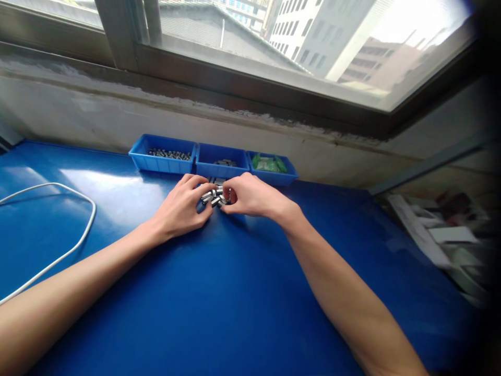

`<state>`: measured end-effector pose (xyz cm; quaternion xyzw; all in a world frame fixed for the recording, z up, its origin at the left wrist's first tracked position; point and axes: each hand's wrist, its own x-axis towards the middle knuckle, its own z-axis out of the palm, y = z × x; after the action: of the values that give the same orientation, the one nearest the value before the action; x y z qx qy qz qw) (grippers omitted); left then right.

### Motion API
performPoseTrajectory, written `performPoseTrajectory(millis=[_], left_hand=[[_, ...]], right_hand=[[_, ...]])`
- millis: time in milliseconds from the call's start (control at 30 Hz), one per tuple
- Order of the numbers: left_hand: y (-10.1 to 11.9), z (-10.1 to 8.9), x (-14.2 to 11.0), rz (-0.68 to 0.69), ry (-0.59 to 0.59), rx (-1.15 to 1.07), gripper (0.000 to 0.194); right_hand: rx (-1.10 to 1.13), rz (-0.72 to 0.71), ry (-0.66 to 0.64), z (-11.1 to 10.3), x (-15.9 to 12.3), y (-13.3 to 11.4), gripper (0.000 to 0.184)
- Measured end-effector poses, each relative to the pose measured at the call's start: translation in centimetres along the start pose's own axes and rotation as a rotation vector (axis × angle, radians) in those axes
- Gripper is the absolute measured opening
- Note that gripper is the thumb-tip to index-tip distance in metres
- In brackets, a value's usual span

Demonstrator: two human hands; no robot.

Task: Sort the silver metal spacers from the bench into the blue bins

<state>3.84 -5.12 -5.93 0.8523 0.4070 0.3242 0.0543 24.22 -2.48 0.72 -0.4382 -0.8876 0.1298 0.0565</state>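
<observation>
A small heap of shiny metal pieces (213,197), short and bar-like, lies on the blue table in front of the bins. My left hand (187,202) curves around the heap's left side, its thumb and fingers apart and the fingertips touching the pieces. From the right, my right hand (250,196) reaches in with curled fingers, thumb low and index finger at the heap's edge. Whatever sits between those fingers is hidden or too small to name. Part of the heap is covered by both hands.
Three blue bins stand in a row along the wall: a left bin (164,164) of small metal parts, a middle bin (223,169) with some metal pieces, a right bin (274,177) holding green-and-clear bags. A white cable (92,214) loops at left. Blurred items (450,235) lie far right.
</observation>
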Motion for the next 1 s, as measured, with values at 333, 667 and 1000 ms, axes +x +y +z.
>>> performPoseTrajectory(millis=[333,667,1000], left_hand=[[-0.1,0.1,0.0,0.109,0.021,0.015,0.016],[-0.2,0.1,0.0,0.128,0.024,0.022,0.014],[-0.8,0.6,0.0,0.154,0.007,0.031,0.022]], right_hand=[[0.005,-0.048,-0.029,-0.6,-0.1,0.0,0.014],[0.278,-0.06,-0.053,-2.6,-0.7,1.4,0.016],[0.496,0.0,0.328,-1.2,0.8,2.4,0.019]])
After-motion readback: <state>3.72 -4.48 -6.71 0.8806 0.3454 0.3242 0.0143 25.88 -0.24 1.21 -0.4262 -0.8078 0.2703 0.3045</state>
